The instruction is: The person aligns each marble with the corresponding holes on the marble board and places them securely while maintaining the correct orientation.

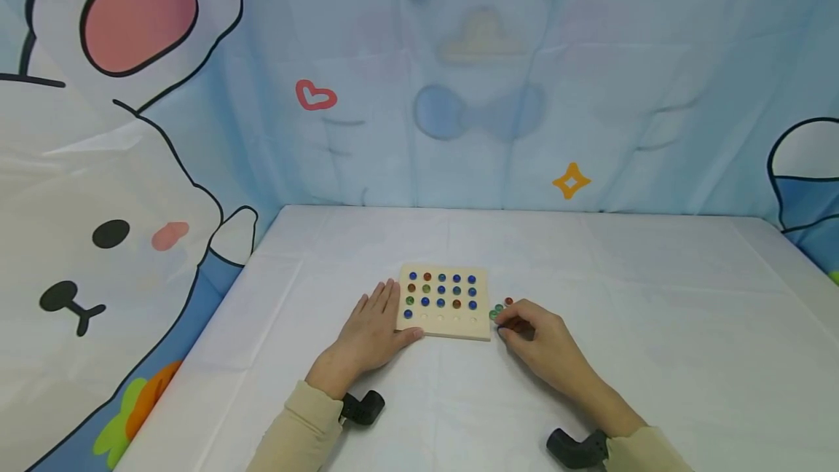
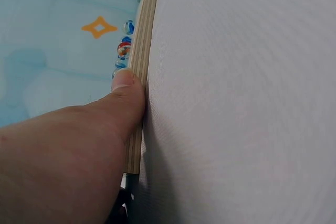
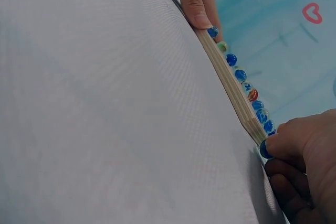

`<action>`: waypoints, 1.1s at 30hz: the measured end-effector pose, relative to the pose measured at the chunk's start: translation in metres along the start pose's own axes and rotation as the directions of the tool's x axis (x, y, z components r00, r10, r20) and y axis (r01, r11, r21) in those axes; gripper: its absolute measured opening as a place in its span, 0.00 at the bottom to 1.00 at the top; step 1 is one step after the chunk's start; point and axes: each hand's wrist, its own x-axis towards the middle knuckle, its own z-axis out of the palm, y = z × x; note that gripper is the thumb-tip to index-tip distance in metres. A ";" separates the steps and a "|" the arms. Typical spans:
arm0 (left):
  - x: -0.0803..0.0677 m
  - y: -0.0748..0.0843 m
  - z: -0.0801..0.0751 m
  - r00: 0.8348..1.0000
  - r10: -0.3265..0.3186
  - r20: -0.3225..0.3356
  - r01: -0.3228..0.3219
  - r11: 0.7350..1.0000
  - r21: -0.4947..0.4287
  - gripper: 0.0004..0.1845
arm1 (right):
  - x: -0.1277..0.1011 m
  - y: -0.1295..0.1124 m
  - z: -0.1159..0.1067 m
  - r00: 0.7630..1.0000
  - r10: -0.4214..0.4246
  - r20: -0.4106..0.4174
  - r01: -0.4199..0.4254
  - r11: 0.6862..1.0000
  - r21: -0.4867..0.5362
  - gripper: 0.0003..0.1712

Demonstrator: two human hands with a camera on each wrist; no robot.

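A pale wooden board (image 1: pixel 448 328) lies on the table, with rows of coloured glass marbles (image 3: pixel 240 75) in its hollows. The front row has one blue marble (image 1: pixel 408 314) at its left end and bare hollows beside it. My left hand (image 1: pixel 368 333) lies along the board's left side, fingers straight, with the thumb on the front left corner. Just off the right edge, my right hand (image 1: pixel 549 349) pinches a blue marble (image 3: pixel 265 149) between thumb and fingertips. Green marbles (image 1: pixel 494 315) and a red marble (image 1: pixel 508 301) lie loose by those fingers, which may hide others.
A white cloth (image 1: pixel 655 297) covers the table. Behind and to the left hangs a blue printed curtain (image 1: pixel 367 159) with cartoon figures. Black wrist devices (image 1: pixel 577 449) are worn at both cuffs.
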 end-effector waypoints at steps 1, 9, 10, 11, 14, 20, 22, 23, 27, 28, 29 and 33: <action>0.000 0.000 0.000 1.000 0.002 -0.001 -0.002 1.000 -0.002 0.49 | 0.000 0.000 0.000 1.000 0.001 0.000 -0.001 1.000 0.001 0.13; 0.000 -0.001 -0.001 1.000 0.009 -0.003 -0.009 1.000 -0.006 0.49 | 0.003 -0.002 0.000 1.000 0.000 0.003 0.000 1.000 -0.005 0.13; 0.000 -0.001 -0.001 1.000 0.009 -0.003 -0.009 1.000 -0.006 0.49 | 0.003 -0.002 0.000 1.000 0.000 0.004 0.000 1.000 -0.005 0.13; 0.000 -0.001 -0.001 1.000 0.009 -0.003 -0.009 1.000 -0.007 0.49 | 0.004 -0.003 0.000 1.000 -0.002 0.004 0.002 1.000 -0.005 0.13; 0.000 -0.001 -0.001 1.000 0.007 -0.004 -0.007 1.000 -0.010 0.49 | 0.006 -0.005 0.001 1.000 -0.012 0.007 0.012 1.000 0.001 0.12; 0.000 -0.002 0.001 1.000 0.009 -0.007 -0.010 1.000 -0.007 0.49 | 0.010 -0.010 0.001 0.999 -0.044 0.021 0.044 0.999 0.020 0.13; 0.000 -0.002 0.001 1.000 0.011 -0.008 -0.011 1.000 -0.007 0.49 | 0.012 -0.012 0.002 0.998 -0.057 0.021 0.056 0.998 0.022 0.13; 0.000 -0.002 0.001 1.000 0.011 -0.007 -0.011 1.000 -0.006 0.49 | 0.013 -0.012 0.002 0.998 -0.062 0.021 0.062 0.998 0.023 0.13; 0.000 -0.002 0.001 1.000 0.011 0.000 -0.011 1.000 -0.011 0.49 | 0.016 -0.017 0.004 0.998 -0.066 0.022 0.065 0.997 0.035 0.12; 0.000 -0.002 0.001 1.000 0.010 0.002 -0.010 1.000 -0.010 0.49 | 0.017 -0.018 0.005 0.998 -0.062 0.025 0.061 0.997 0.038 0.12; 0.000 -0.002 0.001 1.000 0.009 0.004 -0.009 1.000 -0.007 0.49 | 0.018 -0.020 0.006 0.998 -0.058 0.027 0.057 0.998 0.040 0.11; 0.001 -0.002 0.002 1.000 0.006 0.004 -0.006 1.000 0.004 0.49 | 0.022 -0.025 0.010 0.998 -0.045 0.039 0.043 0.998 0.054 0.11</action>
